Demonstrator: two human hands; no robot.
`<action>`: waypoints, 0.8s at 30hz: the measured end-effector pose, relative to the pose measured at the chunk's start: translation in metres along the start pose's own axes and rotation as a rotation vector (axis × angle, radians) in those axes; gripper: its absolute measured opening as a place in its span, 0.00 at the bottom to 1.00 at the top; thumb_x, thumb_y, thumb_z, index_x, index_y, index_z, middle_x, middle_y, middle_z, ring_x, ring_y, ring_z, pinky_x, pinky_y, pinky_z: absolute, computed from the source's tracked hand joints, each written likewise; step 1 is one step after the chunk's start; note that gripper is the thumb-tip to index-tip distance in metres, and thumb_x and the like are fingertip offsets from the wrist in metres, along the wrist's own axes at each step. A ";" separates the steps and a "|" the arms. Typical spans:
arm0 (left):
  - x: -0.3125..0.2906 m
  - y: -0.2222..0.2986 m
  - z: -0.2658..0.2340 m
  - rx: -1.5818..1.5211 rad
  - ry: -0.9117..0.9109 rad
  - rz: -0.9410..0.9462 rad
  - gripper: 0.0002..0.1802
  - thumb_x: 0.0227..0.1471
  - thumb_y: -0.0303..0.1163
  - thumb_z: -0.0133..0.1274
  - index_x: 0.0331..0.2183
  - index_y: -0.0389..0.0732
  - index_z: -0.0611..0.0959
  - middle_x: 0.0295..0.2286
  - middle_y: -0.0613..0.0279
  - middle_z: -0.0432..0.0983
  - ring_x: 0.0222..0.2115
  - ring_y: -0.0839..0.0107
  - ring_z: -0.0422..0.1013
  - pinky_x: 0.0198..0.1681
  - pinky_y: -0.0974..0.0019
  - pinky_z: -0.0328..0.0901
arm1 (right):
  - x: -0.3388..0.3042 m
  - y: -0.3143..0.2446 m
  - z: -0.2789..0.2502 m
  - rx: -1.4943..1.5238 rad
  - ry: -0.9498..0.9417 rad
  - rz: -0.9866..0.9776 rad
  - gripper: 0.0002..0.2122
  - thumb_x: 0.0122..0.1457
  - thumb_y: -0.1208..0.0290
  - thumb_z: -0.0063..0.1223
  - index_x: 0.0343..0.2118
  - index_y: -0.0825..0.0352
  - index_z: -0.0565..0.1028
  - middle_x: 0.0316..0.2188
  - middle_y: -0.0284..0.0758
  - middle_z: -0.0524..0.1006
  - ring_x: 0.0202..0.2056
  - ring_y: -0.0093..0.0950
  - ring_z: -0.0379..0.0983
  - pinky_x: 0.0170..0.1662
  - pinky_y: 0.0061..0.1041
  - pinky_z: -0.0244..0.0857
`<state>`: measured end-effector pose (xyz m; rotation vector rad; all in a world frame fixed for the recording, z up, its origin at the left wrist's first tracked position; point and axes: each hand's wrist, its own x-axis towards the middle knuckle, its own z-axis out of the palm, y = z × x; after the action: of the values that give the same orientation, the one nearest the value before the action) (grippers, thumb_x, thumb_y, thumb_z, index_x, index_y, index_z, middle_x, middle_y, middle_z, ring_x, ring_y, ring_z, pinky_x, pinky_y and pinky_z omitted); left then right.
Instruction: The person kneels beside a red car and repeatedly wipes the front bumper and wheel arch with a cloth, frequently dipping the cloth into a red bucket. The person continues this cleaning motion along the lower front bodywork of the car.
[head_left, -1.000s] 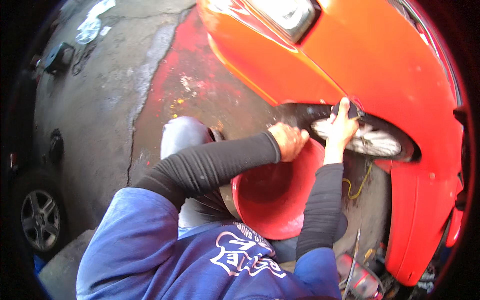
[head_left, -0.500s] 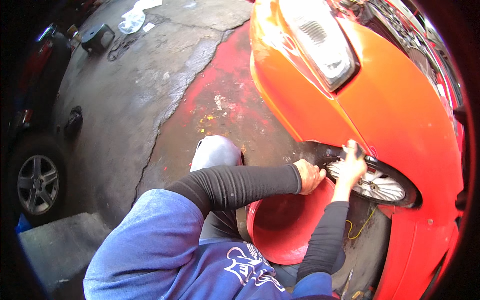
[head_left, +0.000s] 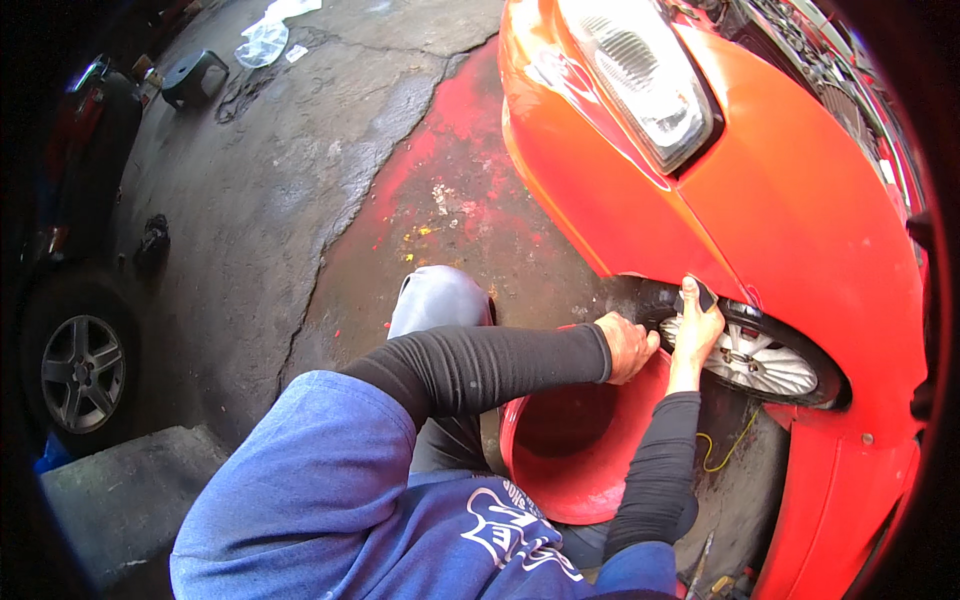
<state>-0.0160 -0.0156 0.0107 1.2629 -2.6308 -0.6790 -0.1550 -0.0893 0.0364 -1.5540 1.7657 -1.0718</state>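
My right hand point(head_left: 698, 328) is closed on a small dark pad-like piece point(head_left: 708, 297) at the front of the wheel arch of an orange-red car fender point(head_left: 800, 220). Its thumb points up along the panel edge. My left hand point(head_left: 628, 348) is closed beside it, at the far rim of a large red bucket point(head_left: 590, 505); what its fingers grip, if anything, is hidden. The bucket stands between my legs, its inside dark. Just behind my right hand is the car's front wheel point(head_left: 760, 360), with silver spokes.
A clear headlight point(head_left: 640, 75) sits above the bumper. On the floor at right lies a thin yellow cord point(head_left: 722, 455). At far left are another vehicle's wheel point(head_left: 82, 370) and a grey stool point(head_left: 193, 78). A concrete block point(head_left: 135, 490) stands at lower left.
My right hand has shifted slightly left along the wheel-arch edge, with the dark piece still in it. My left hand stays by the bucket rim. The whole view has moved a little.
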 end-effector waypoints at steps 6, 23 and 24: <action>0.001 0.003 0.003 0.005 0.085 -0.033 0.37 0.47 0.49 0.60 0.51 0.33 0.71 0.33 0.50 0.79 0.33 0.57 0.79 0.32 0.55 0.71 | -0.003 -0.009 0.005 0.208 0.423 0.018 0.20 0.55 0.53 0.65 0.24 0.69 0.76 0.18 0.29 0.73 0.16 0.19 0.66 0.19 0.23 0.61; 0.001 -0.001 -0.015 0.044 -0.115 -0.004 0.35 0.51 0.50 0.57 0.51 0.33 0.69 0.37 0.48 0.78 0.36 0.54 0.78 0.38 0.55 0.73 | -0.011 -0.007 0.001 0.085 -0.059 -0.047 0.13 0.57 0.65 0.62 0.34 0.72 0.81 0.29 0.35 0.82 0.32 0.23 0.74 0.40 0.27 0.68; 0.001 -0.001 -0.016 0.051 -0.137 -0.011 0.35 0.51 0.50 0.58 0.51 0.33 0.70 0.37 0.48 0.78 0.36 0.53 0.78 0.38 0.54 0.73 | -0.011 -0.007 0.002 0.028 -0.121 -0.008 0.13 0.56 0.65 0.62 0.34 0.73 0.81 0.29 0.36 0.82 0.32 0.23 0.74 0.40 0.26 0.68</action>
<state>-0.0108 -0.0224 0.0246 1.2891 -2.7697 -0.7297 -0.1481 -0.0789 0.0400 -1.5769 1.6585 -0.9810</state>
